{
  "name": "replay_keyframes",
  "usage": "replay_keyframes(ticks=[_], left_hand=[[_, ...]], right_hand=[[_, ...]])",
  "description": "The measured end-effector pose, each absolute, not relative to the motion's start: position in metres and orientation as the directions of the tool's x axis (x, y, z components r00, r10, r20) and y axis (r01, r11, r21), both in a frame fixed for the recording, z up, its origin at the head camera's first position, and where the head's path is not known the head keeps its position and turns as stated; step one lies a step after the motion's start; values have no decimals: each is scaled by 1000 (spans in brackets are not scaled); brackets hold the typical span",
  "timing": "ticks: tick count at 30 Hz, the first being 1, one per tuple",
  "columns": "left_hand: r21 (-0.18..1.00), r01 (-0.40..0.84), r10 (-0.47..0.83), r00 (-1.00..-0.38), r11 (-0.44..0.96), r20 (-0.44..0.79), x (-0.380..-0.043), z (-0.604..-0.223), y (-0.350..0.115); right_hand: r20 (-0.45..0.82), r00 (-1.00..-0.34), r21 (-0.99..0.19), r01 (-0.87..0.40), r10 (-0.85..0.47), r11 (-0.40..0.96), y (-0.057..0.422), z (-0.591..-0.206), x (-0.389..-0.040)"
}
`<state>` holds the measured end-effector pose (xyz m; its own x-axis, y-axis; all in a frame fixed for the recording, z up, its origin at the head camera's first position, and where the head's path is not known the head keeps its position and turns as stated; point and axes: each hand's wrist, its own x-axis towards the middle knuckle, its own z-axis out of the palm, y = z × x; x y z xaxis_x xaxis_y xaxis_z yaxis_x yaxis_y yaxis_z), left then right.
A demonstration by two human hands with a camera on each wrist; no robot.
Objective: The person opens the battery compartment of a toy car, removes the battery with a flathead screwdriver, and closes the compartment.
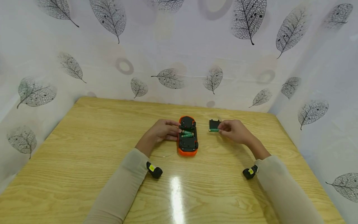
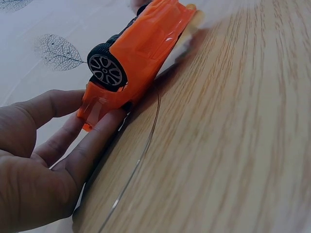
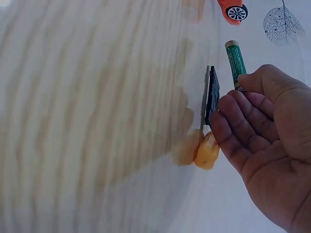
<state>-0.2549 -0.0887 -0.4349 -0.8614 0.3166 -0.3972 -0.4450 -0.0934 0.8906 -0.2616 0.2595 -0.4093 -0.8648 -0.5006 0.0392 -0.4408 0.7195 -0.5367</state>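
An orange toy car (image 1: 188, 153) lies upside down on the table, its black underside and open battery compartment facing up. Green batteries (image 1: 187, 135) sit in that compartment, at slightly different angles. My left hand (image 1: 163, 130) holds the car by its left side; in the left wrist view its thumb and fingers rest against the orange body (image 2: 146, 43) near a wheel. Between thumb and index finger, my right hand (image 1: 233, 130) pinches one green battery (image 3: 235, 60). Close beside it is a flat black battery cover (image 1: 214, 123), partly hidden by the battery and fingers.
A small yellow-orange object (image 3: 208, 151) stands behind the black cover in the right wrist view; its kind is unclear. A thin wire-like strand (image 2: 131, 179) lies on the wooden table (image 1: 98, 130) near the car. Leaf-patterned cloth (image 1: 179, 56) hangs behind and beside the table.
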Motion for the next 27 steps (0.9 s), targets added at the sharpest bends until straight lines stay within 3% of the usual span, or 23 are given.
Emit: replay_keyframes(ticks=[27], left_hand=[[889, -450, 322, -857, -87, -403, -255, -434, -89]], right_hand=[[-23, -881, -515, -394, -472, 761, 265, -416, -265]])
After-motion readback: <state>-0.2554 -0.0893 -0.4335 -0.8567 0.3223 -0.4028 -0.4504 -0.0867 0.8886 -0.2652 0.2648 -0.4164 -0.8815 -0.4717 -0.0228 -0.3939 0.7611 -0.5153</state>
